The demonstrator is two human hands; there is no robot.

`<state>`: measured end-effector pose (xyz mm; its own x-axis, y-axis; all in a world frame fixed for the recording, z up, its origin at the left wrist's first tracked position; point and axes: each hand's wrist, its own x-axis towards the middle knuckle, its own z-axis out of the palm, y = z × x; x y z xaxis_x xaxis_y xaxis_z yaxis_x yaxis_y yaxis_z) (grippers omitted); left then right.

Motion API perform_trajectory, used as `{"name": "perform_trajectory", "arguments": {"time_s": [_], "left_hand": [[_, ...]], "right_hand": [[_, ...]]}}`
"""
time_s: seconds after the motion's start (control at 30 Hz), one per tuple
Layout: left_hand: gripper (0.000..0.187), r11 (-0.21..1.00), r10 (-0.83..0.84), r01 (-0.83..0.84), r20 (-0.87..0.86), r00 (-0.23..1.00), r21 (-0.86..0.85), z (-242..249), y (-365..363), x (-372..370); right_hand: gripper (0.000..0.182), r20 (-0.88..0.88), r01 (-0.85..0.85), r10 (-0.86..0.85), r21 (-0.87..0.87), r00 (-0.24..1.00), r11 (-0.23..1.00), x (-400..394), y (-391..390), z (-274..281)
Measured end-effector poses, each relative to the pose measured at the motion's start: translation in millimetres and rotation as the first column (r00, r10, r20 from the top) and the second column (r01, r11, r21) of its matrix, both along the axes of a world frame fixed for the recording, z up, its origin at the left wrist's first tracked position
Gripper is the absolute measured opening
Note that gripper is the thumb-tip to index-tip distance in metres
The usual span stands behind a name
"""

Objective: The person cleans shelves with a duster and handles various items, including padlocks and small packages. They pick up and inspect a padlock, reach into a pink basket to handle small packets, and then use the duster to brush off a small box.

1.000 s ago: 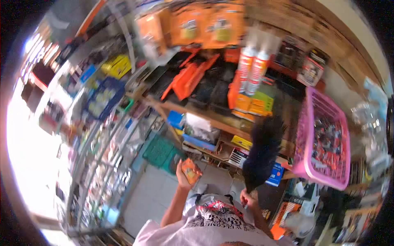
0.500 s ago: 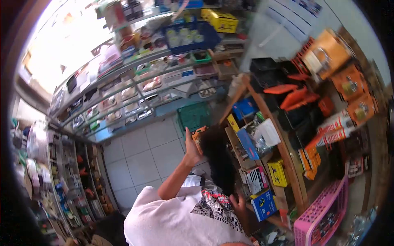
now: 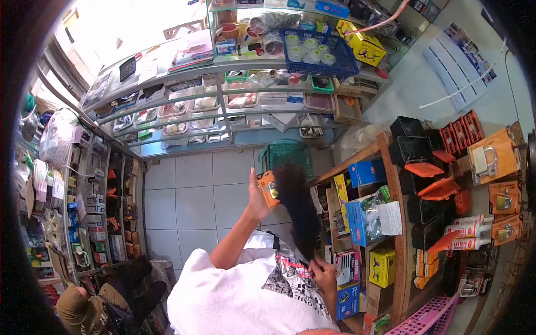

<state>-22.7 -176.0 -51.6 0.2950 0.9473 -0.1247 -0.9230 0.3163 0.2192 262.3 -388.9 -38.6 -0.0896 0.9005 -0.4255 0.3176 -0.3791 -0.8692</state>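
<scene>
My left hand (image 3: 257,200) is raised over the tiled floor, holding an orange package (image 3: 268,188) with a yellowish item on its front. My right hand (image 3: 324,274) is low beside my white shirt, its fingers closed round the lower end of a long dark fluffy duster (image 3: 298,209). The duster's bushy top is close to the right side of the package; whether they touch is unclear. Similar orange packages (image 3: 505,196) hang at the far right.
On my right stands a wooden shelf (image 3: 397,223) with boxes and black bins (image 3: 413,151). A pink basket (image 3: 427,319) is at lower right. Ahead are a glass counter (image 3: 234,128) and a green basket (image 3: 287,153). A person in a cap (image 3: 73,306) is at lower left, near stocked shelves (image 3: 89,218).
The view has swung so the counter and shelves appear farther right and are sharper. The orange package's front now shows more fully. Both hands keep their hold.
</scene>
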Motion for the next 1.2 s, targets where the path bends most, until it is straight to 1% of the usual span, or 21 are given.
{"name": "perform_trajectory", "arguments": {"time_s": [0.03, 0.1, 0.13, 0.2, 0.23, 0.27, 0.3, 0.37, 0.43, 0.47, 0.57, 0.6, 0.63, 0.7, 0.77, 0.8, 0.9, 0.93, 1.03, 1.1, 1.2], "left_hand": [[0.09, 0.993, 0.038, -0.044, -0.056, 0.998, -0.111, 0, 4, 0], [0.088, 0.959, -0.109, 0.071, 0.126, 0.986, 0.275, 2, 13, -4], [0.087, 0.943, -0.119, 0.07, 0.134, 0.984, 0.325, 5, 18, -5], [0.087, 1.0, -0.015, 0.014, 0.045, 0.999, 0.022, 16, 19, -4], [0.088, 0.991, 0.026, -0.027, -0.011, 1.0, -0.13, 21, 19, -3], [0.088, 0.997, 0.014, -0.017, -0.04, 0.999, -0.077, 17, 22, -2], [0.083, 0.971, -0.063, 0.051, 0.041, 0.997, 0.235, 23, 21, -4], [0.081, 0.95, -0.139, 0.095, 0.131, 0.982, 0.299, 8, 34, -3], [0.083, 0.998, -0.049, 0.049, 0.014, 0.999, 0.041, 16, 31, -1], [0.085, 0.996, -0.018, 0.014, -0.052, 0.998, -0.087, 19, 30, 0], [0.079, 0.948, -0.137, 0.098, 0.111, 0.984, 0.302, 10, 36, 4], [0.078, 0.972, -0.106, 0.081, 0.1, 0.989, 0.222, 27, 29, 2], [0.082, 0.997, 0.041, -0.046, -0.075, 0.996, -0.056, 22, 32, 6], [0.081, 0.995, -0.012, 0.015, 0.028, 1.0, -0.098, 27, 31, 6], [0.075, 0.927, -0.16, 0.111, 0.111, 0.981, 0.359, 15, 40, 7], [0.076, 0.943, -0.141, 0.098, 0.114, 0.983, 0.319, 14, 39, 6], [0.079, 0.995, -0.014, 0.005, -0.085, 0.996, -0.104, 16, 38, 4], [0.078, 0.994, -0.023, 0.023, -0.004, 1.0, -0.106, 41, 34, 6], [0.074, 0.971, -0.136, 0.116, 0.08, 0.988, 0.21, 47, 35, 5], [0.083, 0.999, -0.03, 0.026, -0.089, 0.996, -0.039, 52, 35, 6], [0.081, 0.987, -0.123, 0.123, -0.002, 0.992, 0.101, 49, 33, 2]], "right_hand": [[0.029, -0.005, -0.031, 0.031, 0.083, 0.999, 0.996, -3, 5, -2], [0.029, -0.007, -0.086, 0.091, 0.243, 0.996, 0.966, -11, 10, -2], [0.029, -0.042, -0.012, 0.018, 0.137, 0.999, 0.991, -15, 12, 0], [0.03, -0.084, 0.127, -0.134, -0.081, 0.987, 0.989, -20, 18, 7], [0.03, -0.072, 0.076, -0.078, -0.036, 0.994, 0.996, -20, 20, 7], [0.03, -0.056, 0.021, -0.02, 0.01, 0.998, 1.0, -19, 22, 6], [0.03, -0.038, -0.036, 0.038, 0.053, 0.999, 0.998, -18, 25, 6], [0.026, -0.057, 0.014, -0.011, 0.044, 0.998, 0.999, -21, 29, 2], [0.023, -0.074, 0.073, -0.07, 0.031, 0.995, 0.997, -30, 34, 11], [0.016, -0.052, 0.003, 0.0, 0.048, 0.999, 0.999, -30, 35, 21], [0.016, -0.089, 0.064, -0.05, 0.162, 0.995, 0.985, -37, 34, 24], [0.018, -0.114, 0.09, -0.078, 0.099, 0.99, 0.991, -36, 34, 19], [0.021, -0.137, 0.114, -0.108, 0.035, 0.985, 0.993, -34, 33, 12], [0.026, -0.145, 0.101, -0.099, 0.003, 0.984, 0.995, -34, 33, 14], [0.029, -0.118, 0.022, -0.015, 0.066, 0.993, 0.998, -40, 36, 29], [0.024, -0.054, 0.081, -0.075, 0.137, 0.996, 0.987, -48, 39, 36], [0.019, -0.139, 0.109, -0.11, -0.011, 0.984, 0.994, -41, 37, 19], [0.018, -0.148, 0.103, -0.102, -0.001, 0.984, 0.995, -41, 35, 19], [0.015, -0.167, 0.113, -0.112, 0.001, 0.98, 0.994, -46, 35, 28], [0.016, -0.168, 0.162, -0.166, -0.038, 0.972, 0.986, -54, 38, 40], [0.021, -0.181, 0.13, -0.126, 0.011, 0.975, 0.991, -57, 34, 30]]}}
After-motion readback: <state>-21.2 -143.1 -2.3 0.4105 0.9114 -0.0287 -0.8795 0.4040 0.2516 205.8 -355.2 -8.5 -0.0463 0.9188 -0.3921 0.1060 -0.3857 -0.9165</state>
